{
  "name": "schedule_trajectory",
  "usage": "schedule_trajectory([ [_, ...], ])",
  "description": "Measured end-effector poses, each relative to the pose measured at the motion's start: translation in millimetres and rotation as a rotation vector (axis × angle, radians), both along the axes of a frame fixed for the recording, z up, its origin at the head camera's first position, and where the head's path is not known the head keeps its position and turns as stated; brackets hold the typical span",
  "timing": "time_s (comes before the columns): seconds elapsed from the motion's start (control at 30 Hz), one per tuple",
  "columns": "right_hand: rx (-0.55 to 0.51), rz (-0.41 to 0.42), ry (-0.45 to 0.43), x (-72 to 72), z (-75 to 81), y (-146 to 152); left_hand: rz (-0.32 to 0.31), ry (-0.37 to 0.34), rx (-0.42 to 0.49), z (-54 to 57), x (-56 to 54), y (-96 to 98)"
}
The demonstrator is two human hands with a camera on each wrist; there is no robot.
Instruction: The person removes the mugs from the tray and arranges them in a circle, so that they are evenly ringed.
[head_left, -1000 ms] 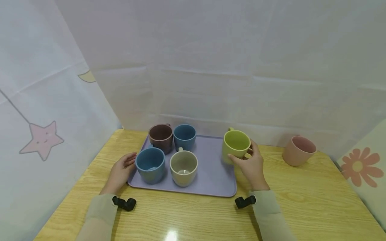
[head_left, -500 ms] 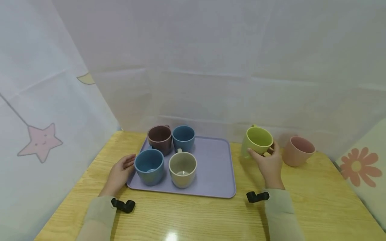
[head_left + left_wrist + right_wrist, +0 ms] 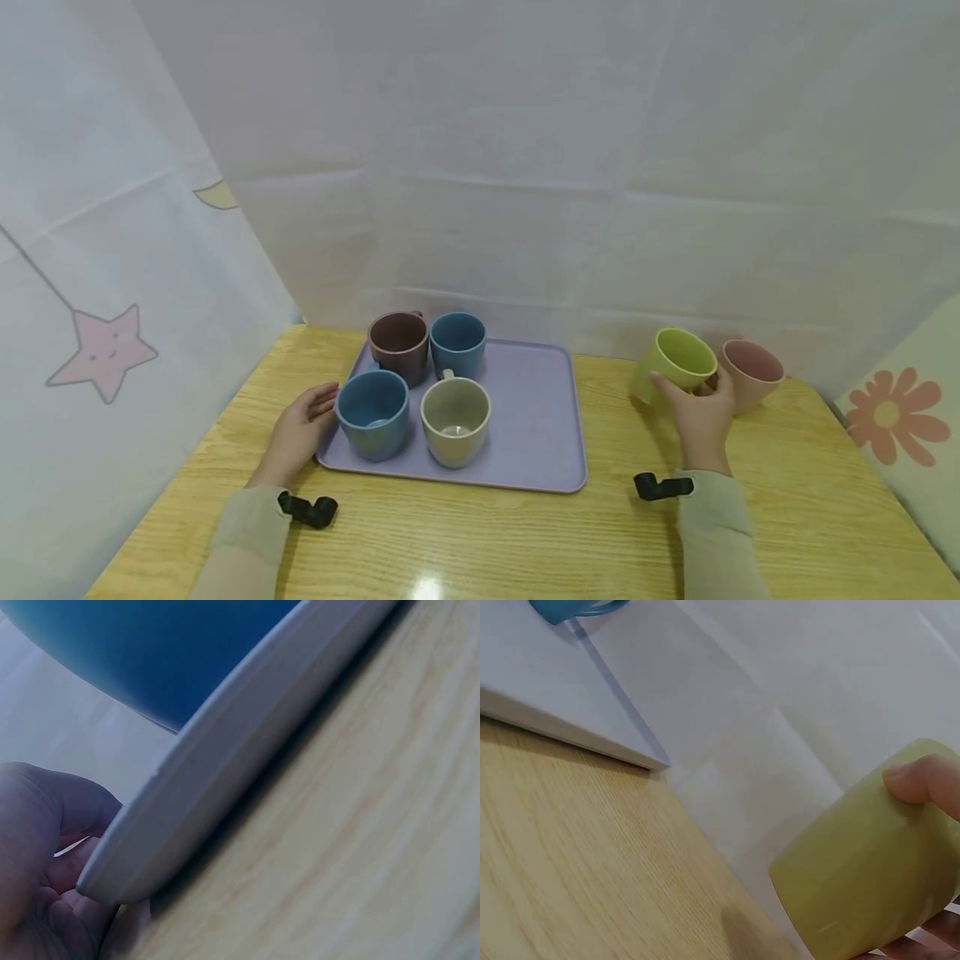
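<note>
My right hand [image 3: 701, 412] holds a lime-green mug [image 3: 681, 354] by its side, thumb on the near wall and fingers round the right. It leans to the right, close beside a pink cup [image 3: 752, 367] that it overlaps in the head view. The right wrist view shows the thumb pressed on the wall of the green mug [image 3: 862, 862], with a shadow on the table below it. My left hand [image 3: 296, 433] rests at the left edge of the lilac tray [image 3: 532, 417], fingers loosely bent against its rim beside a blue mug [image 3: 372, 417].
On the tray's left half stand a brown mug [image 3: 399, 346], a second blue mug [image 3: 457, 343] and a cream mug [image 3: 455, 421]. The wooden table [image 3: 480, 542] ends at a white cloth backdrop [image 3: 510, 167] behind.
My right hand has carried the green mug rightward from above the tray's right edge to beside the pink cup, tilting it on the way. My left hand has stayed at the tray.
</note>
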State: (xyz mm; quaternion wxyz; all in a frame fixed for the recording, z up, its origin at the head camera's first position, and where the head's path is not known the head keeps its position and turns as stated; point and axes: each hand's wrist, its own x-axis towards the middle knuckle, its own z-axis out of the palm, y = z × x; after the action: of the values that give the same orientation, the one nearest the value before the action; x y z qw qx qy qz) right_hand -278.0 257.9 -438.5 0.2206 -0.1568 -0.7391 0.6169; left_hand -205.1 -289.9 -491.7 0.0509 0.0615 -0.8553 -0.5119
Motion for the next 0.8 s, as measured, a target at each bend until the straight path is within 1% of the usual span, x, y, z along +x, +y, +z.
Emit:
schedule_trajectory([
  [0.1,-0.05,-0.007,0.017,-0.4,-2.2,6.0,-0.005,0.003,-0.004,-0.1,-0.1,-0.2],
  [0.23,-0.073,-0.012,0.022,-1.0,-5.2,10.6,-0.005,0.007,-0.008,-0.4,0.0,-0.5],
  [0.3,-0.064,-0.016,0.018,-2.0,-7.6,11.7,-0.001,0.005,-0.01,-0.6,0.0,-0.5],
  [0.53,0.043,-0.057,-0.001,-4.6,-15.5,13.3,0.007,-0.008,-0.017,-0.5,-0.4,-0.6],
  [0.8,0.053,-0.089,-0.034,-4.5,-20.2,14.4,0.005,-0.014,-0.005,0.6,-0.2,-0.7],
])
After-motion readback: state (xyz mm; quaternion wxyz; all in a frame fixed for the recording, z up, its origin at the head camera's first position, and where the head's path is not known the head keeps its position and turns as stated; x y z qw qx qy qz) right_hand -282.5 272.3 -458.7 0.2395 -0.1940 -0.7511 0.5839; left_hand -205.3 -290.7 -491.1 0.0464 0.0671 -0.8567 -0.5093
